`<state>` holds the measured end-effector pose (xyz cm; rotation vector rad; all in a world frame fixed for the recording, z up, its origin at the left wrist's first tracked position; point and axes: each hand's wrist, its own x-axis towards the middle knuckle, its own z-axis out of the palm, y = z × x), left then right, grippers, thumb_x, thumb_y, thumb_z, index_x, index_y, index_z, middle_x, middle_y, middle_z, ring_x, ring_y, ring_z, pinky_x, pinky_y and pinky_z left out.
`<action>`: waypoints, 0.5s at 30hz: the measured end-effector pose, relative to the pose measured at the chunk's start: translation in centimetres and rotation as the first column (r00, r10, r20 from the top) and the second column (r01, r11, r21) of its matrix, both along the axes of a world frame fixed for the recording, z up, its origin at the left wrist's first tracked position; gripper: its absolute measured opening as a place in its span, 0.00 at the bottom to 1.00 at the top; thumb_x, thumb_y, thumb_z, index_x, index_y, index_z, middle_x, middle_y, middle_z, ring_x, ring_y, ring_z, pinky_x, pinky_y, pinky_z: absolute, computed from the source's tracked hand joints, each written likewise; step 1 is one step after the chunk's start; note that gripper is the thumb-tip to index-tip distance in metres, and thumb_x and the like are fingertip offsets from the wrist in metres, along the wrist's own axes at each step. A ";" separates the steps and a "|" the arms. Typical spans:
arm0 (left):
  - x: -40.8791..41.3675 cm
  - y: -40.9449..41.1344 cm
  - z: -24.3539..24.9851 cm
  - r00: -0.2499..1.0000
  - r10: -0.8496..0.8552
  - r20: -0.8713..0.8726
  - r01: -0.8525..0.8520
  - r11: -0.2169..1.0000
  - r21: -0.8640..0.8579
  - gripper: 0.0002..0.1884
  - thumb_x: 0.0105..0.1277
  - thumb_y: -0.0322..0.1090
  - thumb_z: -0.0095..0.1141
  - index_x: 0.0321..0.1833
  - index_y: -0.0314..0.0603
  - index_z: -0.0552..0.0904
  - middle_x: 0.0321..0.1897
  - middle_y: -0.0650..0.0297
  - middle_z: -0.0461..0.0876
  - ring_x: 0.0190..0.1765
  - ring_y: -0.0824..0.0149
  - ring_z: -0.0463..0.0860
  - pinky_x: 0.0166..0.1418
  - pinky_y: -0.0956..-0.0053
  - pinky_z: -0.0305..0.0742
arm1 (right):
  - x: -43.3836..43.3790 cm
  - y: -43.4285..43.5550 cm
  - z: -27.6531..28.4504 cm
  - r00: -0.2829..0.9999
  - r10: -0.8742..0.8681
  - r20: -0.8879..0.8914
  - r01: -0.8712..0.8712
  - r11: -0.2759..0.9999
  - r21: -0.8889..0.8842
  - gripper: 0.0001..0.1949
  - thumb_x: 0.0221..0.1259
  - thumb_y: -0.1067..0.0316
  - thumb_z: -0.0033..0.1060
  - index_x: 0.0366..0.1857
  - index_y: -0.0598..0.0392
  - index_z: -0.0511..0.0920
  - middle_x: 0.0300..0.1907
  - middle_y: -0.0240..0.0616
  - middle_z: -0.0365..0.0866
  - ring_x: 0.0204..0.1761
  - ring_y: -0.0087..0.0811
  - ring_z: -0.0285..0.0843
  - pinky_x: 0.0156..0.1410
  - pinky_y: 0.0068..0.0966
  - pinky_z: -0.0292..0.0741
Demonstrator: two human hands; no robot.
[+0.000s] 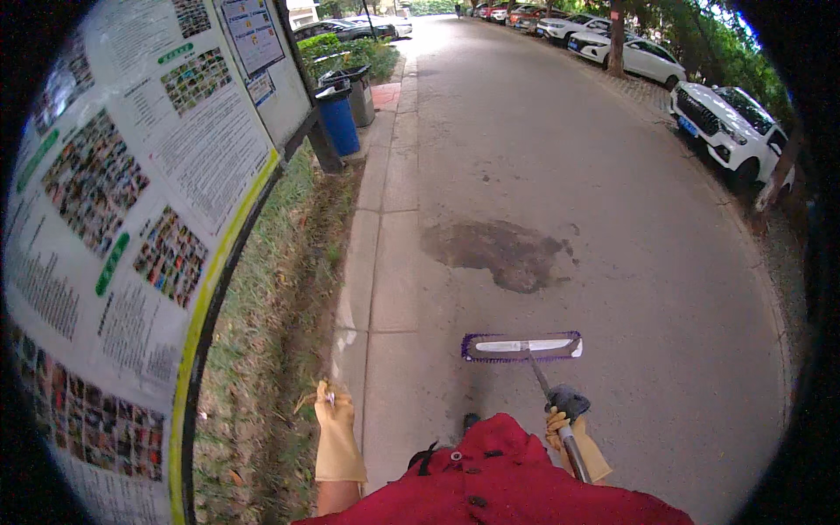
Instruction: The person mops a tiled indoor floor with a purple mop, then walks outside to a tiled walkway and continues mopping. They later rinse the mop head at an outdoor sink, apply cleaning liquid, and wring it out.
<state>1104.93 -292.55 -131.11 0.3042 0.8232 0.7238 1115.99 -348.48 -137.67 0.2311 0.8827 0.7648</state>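
Note:
My left hand (333, 426), in a yellow rubber glove, is raised above the kerb beside the grass. Pinched in its fingers is a small tuft of litter (330, 397), apparently dry stems with a whitish bit. My right hand (563, 430), gloved alike, grips the pole (572, 453) of a flat mop. A dark grey cloth (568, 401) is bunched at that hand, against the pole. Ahead of me the mop head (522, 346), white-framed with a purple fringe, is over the asphalt. Part of the right glove is hidden behind the pole.
A notice board (131, 262) with print and photos leans along my left, above a grass strip (262, 315). Blue (338, 121) and grey (362, 95) bins stand past it by the kerb (357, 262). A dark wet patch (512, 252) marks the road. Parked cars (732, 125) line the right.

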 end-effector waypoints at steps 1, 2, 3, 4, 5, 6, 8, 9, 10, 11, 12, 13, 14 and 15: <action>0.5 2.1 -0.7 0.998 0.048 0.028 -0.047 0.998 -0.036 0.09 0.68 0.42 0.64 0.33 0.49 0.80 0.23 0.71 0.78 0.25 0.70 0.78 0.25 0.80 0.73 | 3.0 1.6 0.0 0.998 -0.002 -0.057 -0.001 0.998 -0.058 0.24 0.57 0.46 0.65 0.40 0.60 0.78 0.26 0.42 0.80 0.19 0.28 0.76 0.21 0.22 0.73; 2.7 7.3 -0.3 0.993 0.091 0.080 -0.087 0.995 -0.049 0.08 0.68 0.41 0.64 0.33 0.49 0.81 0.25 0.70 0.81 0.27 0.70 0.81 0.27 0.81 0.76 | 7.4 7.1 2.1 1.000 0.007 -0.024 -0.007 1.000 -0.013 0.24 0.57 0.46 0.64 0.41 0.60 0.79 0.27 0.45 0.81 0.20 0.29 0.78 0.21 0.20 0.76; 3.7 10.0 -0.2 0.986 0.131 -0.105 -0.137 0.989 -0.051 0.08 0.70 0.40 0.62 0.34 0.47 0.82 0.28 0.68 0.85 0.30 0.69 0.84 0.36 0.73 0.84 | 11.5 9.8 3.0 0.999 0.051 -0.008 -0.051 0.999 -0.019 0.24 0.57 0.47 0.64 0.42 0.61 0.79 0.27 0.46 0.81 0.20 0.29 0.78 0.22 0.20 0.76; 5.8 8.6 2.8 0.993 0.032 0.115 -0.017 0.992 -0.128 0.09 0.71 0.40 0.61 0.34 0.46 0.82 0.28 0.68 0.85 0.30 0.68 0.83 0.44 0.63 0.85 | 15.5 10.8 3.6 0.997 0.083 0.010 -0.082 0.995 -0.048 0.24 0.57 0.47 0.64 0.42 0.62 0.79 0.28 0.47 0.81 0.21 0.29 0.79 0.22 0.20 0.77; 4.1 12.3 -0.3 0.970 0.038 0.240 -0.034 0.999 -0.021 0.11 0.72 0.42 0.60 0.34 0.46 0.82 0.27 0.67 0.85 0.30 0.67 0.84 0.51 0.56 0.83 | 19.6 13.3 4.0 0.986 0.162 0.027 -0.161 0.986 -0.035 0.24 0.57 0.48 0.64 0.42 0.62 0.79 0.28 0.48 0.82 0.21 0.29 0.79 0.22 0.20 0.78; 5.0 14.6 -1.7 0.971 -0.032 0.237 0.024 0.999 0.035 0.12 0.72 0.43 0.59 0.33 0.46 0.82 0.27 0.67 0.85 0.30 0.66 0.84 0.53 0.56 0.83 | 23.9 15.1 3.0 0.986 0.165 0.030 -0.165 0.986 -0.022 0.25 0.58 0.48 0.64 0.42 0.65 0.78 0.30 0.49 0.83 0.22 0.30 0.79 0.22 0.20 0.78; 12.3 15.9 -2.1 0.934 0.352 -0.059 -0.355 0.934 -0.033 0.11 0.71 0.42 0.61 0.31 0.46 0.80 0.25 0.66 0.83 0.26 0.68 0.83 0.40 0.66 0.86 | 31.0 18.4 2.4 0.983 0.174 0.063 -0.173 0.985 -0.016 0.25 0.57 0.48 0.64 0.42 0.66 0.78 0.31 0.49 0.83 0.23 0.31 0.80 0.23 0.20 0.79; 12.5 19.6 -4.6 0.918 0.396 0.007 -0.395 0.917 -0.062 0.11 0.70 0.41 0.62 0.31 0.46 0.80 0.25 0.66 0.83 0.26 0.68 0.83 0.35 0.70 0.86 | 34.0 21.3 1.8 0.978 0.197 0.068 -0.199 0.980 0.017 0.25 0.57 0.48 0.65 0.42 0.66 0.78 0.31 0.49 0.83 0.24 0.31 0.80 0.23 0.20 0.79; 15.6 21.8 -5.9 0.908 0.417 -0.047 -0.419 0.902 -0.105 0.10 0.69 0.40 0.62 0.31 0.46 0.80 0.24 0.66 0.83 0.25 0.69 0.83 0.31 0.73 0.84 | 36.2 23.3 0.9 0.985 0.170 0.012 -0.170 0.985 0.024 0.26 0.56 0.48 0.65 0.42 0.66 0.78 0.31 0.48 0.83 0.25 0.31 0.80 0.24 0.20 0.79; 19.3 23.9 -6.4 0.900 0.423 -0.103 -0.434 0.888 -0.149 0.10 0.69 0.39 0.63 0.31 0.46 0.80 0.24 0.66 0.82 0.25 0.70 0.82 0.27 0.76 0.82 | 38.5 25.2 0.4 0.991 0.129 -0.043 -0.128 0.991 0.026 0.26 0.55 0.48 0.66 0.42 0.66 0.78 0.32 0.48 0.83 0.26 0.31 0.80 0.24 0.21 0.79; 25.4 25.1 -5.1 0.937 0.348 0.029 -0.335 0.920 -0.202 0.10 0.69 0.38 0.63 0.31 0.46 0.79 0.24 0.67 0.82 0.25 0.70 0.81 0.27 0.76 0.80 | 43.6 27.3 0.9 0.996 0.076 -0.038 -0.075 0.997 0.024 0.26 0.54 0.48 0.67 0.42 0.66 0.78 0.32 0.47 0.83 0.26 0.31 0.80 0.25 0.21 0.80; 30.1 27.9 -4.9 0.940 0.336 0.062 -0.326 0.935 -0.139 0.10 0.69 0.38 0.63 0.31 0.46 0.78 0.25 0.67 0.82 0.26 0.71 0.80 0.27 0.76 0.80 | 46.8 28.7 1.2 0.992 0.126 0.009 -0.126 0.987 0.098 0.26 0.52 0.49 0.68 0.42 0.65 0.78 0.31 0.46 0.82 0.26 0.31 0.79 0.25 0.21 0.78; 35.3 31.2 -5.0 0.942 0.323 0.093 -0.316 0.946 -0.074 0.10 0.70 0.39 0.63 0.31 0.46 0.78 0.25 0.67 0.82 0.26 0.71 0.80 0.27 0.77 0.79 | 50.2 30.8 1.1 0.983 0.168 0.068 -0.178 0.968 0.178 0.26 0.50 0.50 0.70 0.42 0.65 0.78 0.31 0.45 0.82 0.26 0.30 0.78 0.25 0.21 0.77; 40.5 33.2 -5.3 0.946 0.306 0.109 -0.304 0.952 -0.030 0.11 0.70 0.39 0.62 0.30 0.47 0.78 0.26 0.67 0.82 0.26 0.71 0.79 0.27 0.77 0.78 | 53.6 32.4 2.1 0.982 0.180 0.050 -0.186 0.961 0.203 0.25 0.49 0.51 0.70 0.41 0.65 0.78 0.30 0.44 0.81 0.24 0.30 0.77 0.24 0.21 0.76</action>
